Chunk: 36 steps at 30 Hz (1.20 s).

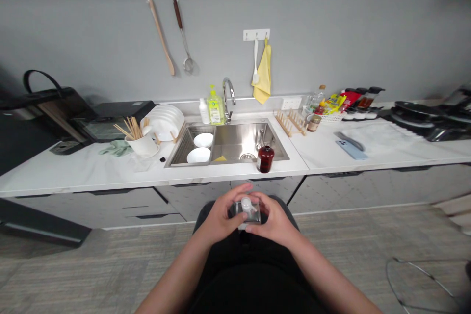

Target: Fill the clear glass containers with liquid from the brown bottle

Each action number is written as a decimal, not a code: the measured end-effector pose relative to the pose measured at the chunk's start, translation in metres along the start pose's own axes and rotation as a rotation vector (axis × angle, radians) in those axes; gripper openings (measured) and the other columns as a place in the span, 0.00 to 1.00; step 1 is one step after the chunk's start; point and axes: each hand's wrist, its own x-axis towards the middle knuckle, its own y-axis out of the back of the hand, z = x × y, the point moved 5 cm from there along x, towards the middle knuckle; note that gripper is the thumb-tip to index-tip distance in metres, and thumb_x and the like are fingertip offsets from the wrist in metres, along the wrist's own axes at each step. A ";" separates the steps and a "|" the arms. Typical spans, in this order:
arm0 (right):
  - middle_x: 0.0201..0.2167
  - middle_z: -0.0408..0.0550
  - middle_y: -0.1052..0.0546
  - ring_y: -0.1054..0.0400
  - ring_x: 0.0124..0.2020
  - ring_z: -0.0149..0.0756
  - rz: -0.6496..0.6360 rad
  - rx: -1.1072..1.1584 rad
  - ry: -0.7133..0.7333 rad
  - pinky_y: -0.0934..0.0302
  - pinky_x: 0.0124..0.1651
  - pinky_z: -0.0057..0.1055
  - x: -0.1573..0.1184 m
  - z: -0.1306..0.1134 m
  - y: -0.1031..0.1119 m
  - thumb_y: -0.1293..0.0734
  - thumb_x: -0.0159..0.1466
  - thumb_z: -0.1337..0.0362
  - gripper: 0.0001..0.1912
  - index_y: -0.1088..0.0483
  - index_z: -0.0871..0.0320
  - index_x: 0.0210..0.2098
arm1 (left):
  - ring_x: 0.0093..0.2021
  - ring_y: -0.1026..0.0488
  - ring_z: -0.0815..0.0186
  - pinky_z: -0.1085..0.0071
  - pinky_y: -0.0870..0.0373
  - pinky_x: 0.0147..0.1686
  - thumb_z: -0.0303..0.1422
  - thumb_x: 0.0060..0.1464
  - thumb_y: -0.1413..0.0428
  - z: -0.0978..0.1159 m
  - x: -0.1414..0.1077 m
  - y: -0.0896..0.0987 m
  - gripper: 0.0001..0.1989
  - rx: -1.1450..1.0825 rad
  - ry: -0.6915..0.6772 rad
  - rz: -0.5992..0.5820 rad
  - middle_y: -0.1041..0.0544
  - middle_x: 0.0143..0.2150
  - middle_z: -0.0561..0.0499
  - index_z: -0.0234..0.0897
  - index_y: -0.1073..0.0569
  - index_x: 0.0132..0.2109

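Note:
My left hand (pixel 221 211) and my right hand (pixel 270 218) are held together in front of my body, below the counter edge. Between them they grip a small clear square bottle with a white pump top (pixel 247 208). My fingers hide most of its sides, and its contents are hard to make out. The nearest thing on the counter is a dark red bottle (pixel 265 158), standing at the front edge of the sink and well apart from both hands.
A stainless steel sink (pixel 235 144) holds white bowls (pixel 198 155) on a rack. Behind it stand a chrome faucet (pixel 228 98) and a green soap bottle (pixel 215 108). A cup of wooden chopsticks (pixel 142 144) and stacked white plates (pixel 165 121) stand left; a phone (pixel 351 150) lies right.

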 end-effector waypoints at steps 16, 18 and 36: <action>0.58 0.54 0.15 0.17 0.54 0.53 0.003 -0.039 0.003 0.21 0.60 0.46 0.000 -0.006 -0.001 0.12 0.53 0.59 0.41 0.23 0.52 0.63 | 0.58 0.16 0.49 0.55 0.22 0.63 0.38 0.49 0.19 -0.001 0.004 0.002 0.40 0.004 -0.005 0.164 0.14 0.52 0.42 0.41 0.21 0.67; 0.60 0.54 0.15 0.17 0.56 0.54 -0.011 -0.036 0.013 0.22 0.62 0.47 0.000 -0.006 -0.002 0.12 0.54 0.59 0.41 0.23 0.52 0.64 | 0.65 0.19 0.45 0.51 0.25 0.69 0.39 0.50 0.19 0.003 0.003 0.000 0.43 0.030 -0.011 0.091 0.15 0.59 0.39 0.43 0.23 0.71; 0.56 0.52 0.14 0.16 0.52 0.49 0.019 -0.045 -0.020 0.21 0.59 0.43 0.001 0.001 0.002 0.12 0.54 0.59 0.39 0.24 0.52 0.62 | 0.57 0.13 0.49 0.56 0.19 0.62 0.43 0.58 0.24 0.017 0.005 0.012 0.28 -0.016 0.047 0.350 0.10 0.54 0.40 0.40 0.17 0.62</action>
